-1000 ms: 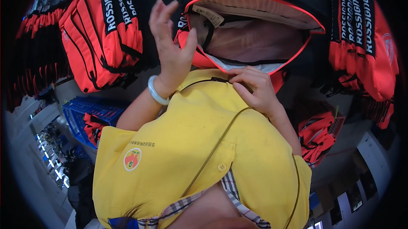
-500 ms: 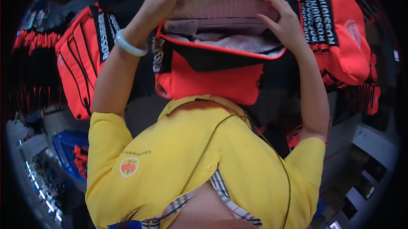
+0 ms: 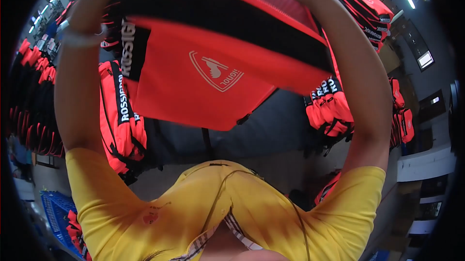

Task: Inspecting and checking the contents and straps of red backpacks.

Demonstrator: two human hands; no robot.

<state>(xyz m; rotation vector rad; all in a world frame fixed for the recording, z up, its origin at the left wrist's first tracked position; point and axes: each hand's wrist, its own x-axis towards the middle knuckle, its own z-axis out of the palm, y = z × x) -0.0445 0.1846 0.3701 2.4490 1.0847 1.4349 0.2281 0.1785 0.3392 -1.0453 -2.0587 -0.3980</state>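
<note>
Red bag [image 3: 184,99] over worktop [image 3: 252,137], near-edge side, arms [image 3: 361,62] flanking, likely for balance; hands off-frame, can't tell grip

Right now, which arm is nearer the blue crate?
Left. The left arm is above the blue crate in the picture; the right arm is on the opposite side.

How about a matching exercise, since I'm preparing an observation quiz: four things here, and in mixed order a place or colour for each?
Things
1. Central bag
2. Bracelet
3. Crate
4. Shirt

Place or colour
a. Blue, toward the picture's lower left
b. Yellow
c. Round the left arm
d. Red and black

Pairs: 1-d; 2-c; 3-a; 4-b
</note>
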